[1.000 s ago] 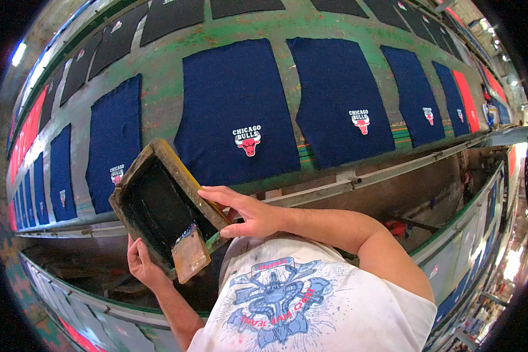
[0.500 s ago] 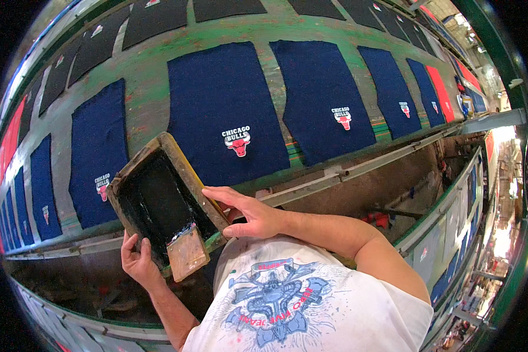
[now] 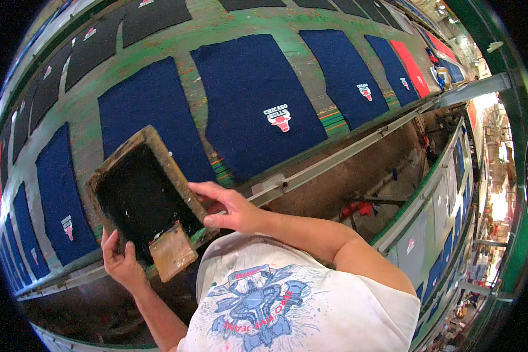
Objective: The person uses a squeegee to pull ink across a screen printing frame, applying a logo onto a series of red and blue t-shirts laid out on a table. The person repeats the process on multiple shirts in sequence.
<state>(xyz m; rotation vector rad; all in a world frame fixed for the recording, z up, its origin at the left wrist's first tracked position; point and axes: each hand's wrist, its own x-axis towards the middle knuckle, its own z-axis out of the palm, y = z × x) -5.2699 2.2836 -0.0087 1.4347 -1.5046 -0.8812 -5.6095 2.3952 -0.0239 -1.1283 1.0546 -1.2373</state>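
Between my hands is a wooden-rimmed screen printing frame (image 3: 169, 165) with a dark inside, tilted over the near edge of the long table. My left hand (image 3: 124, 263) grips its lower left side. My right hand (image 3: 233, 209) holds the right side, thumb and fingers closed about the rim. A squeegee (image 3: 173, 253) with a flat tan wooden face rests in the near end, dark ink along its edge. Beyond and partly behind the frame lies a navy fabric panel (image 3: 149, 97); its print is mostly hidden. Another navy panel (image 3: 258, 100), right of it, bears a red and white bull-head print.
More navy panels (image 3: 64, 188) lie along the green, paint-marked table (image 3: 185, 73), with black panels (image 3: 100, 53) along its far side. A red panel (image 3: 409, 67) lies farther right. A metal rail (image 3: 328, 161) edges the table. Behind me at right runs another table with panels (image 3: 413, 243).
The view has shifted rightward along the table, so the panels appear moved. The frame, still in both hands, now overlaps a different navy panel. The squeegee stays inside it.
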